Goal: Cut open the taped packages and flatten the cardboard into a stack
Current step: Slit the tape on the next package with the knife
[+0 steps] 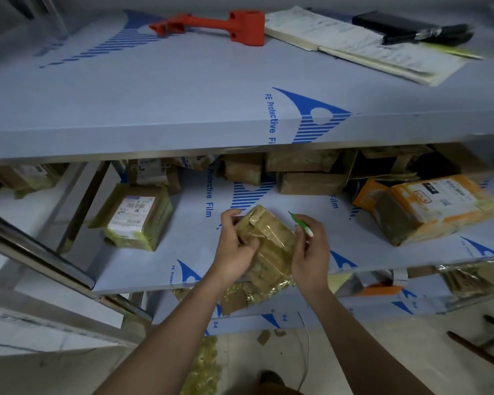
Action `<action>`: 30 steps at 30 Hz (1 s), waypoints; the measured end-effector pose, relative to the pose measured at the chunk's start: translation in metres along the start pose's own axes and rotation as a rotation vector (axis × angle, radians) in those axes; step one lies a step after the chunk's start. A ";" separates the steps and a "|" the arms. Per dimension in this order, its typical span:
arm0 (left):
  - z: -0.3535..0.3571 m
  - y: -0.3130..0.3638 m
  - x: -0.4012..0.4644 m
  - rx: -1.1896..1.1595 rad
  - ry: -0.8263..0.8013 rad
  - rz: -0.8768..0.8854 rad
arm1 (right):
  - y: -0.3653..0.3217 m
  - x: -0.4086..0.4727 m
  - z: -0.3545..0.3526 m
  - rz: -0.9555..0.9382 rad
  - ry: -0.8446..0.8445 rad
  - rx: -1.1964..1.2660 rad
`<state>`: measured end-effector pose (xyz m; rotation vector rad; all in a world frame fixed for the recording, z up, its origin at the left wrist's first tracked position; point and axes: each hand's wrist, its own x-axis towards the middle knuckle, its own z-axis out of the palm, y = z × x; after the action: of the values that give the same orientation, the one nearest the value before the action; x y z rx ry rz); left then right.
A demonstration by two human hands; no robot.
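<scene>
- Both hands are on the taped package (268, 240) at the front of the middle shelf (200, 252), right between them.
- Left hand (236, 246) grips the package's 9 o'clock side, fingers curled over its edge.
- Right hand (311, 246) touches the 3 o'clock side and pinches a green-and-white cutter (301, 223), tip pointing toward 11 o'clock, just off the package's upper corner.
- Labelled box (134, 218) sits at 9 o'clock, well apart; an orange parcel (428, 209) lies at 2 o'clock.
- Top shelf carries a red tool (231, 25) and papers (354, 44).
</scene>
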<state>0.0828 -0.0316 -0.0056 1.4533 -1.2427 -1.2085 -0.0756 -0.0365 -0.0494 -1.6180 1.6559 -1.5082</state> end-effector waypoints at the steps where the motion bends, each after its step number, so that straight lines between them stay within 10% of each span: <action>1: 0.000 0.000 0.001 -0.029 0.040 -0.044 | -0.004 -0.001 0.003 -0.009 -0.016 -0.019; 9: -0.023 -0.013 0.008 -0.151 0.135 -0.155 | -0.036 0.007 -0.003 0.008 0.024 0.243; 14: -0.036 -0.027 0.004 -0.238 0.190 -0.170 | -0.064 0.019 0.007 0.177 -0.295 0.406; 30: -0.033 -0.039 0.005 -0.237 0.242 -0.141 | -0.046 0.027 0.037 0.146 -0.505 0.336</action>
<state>0.1216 -0.0306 -0.0384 1.4781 -0.8170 -1.1872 -0.0300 -0.0646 -0.0128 -1.4950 1.1477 -1.1108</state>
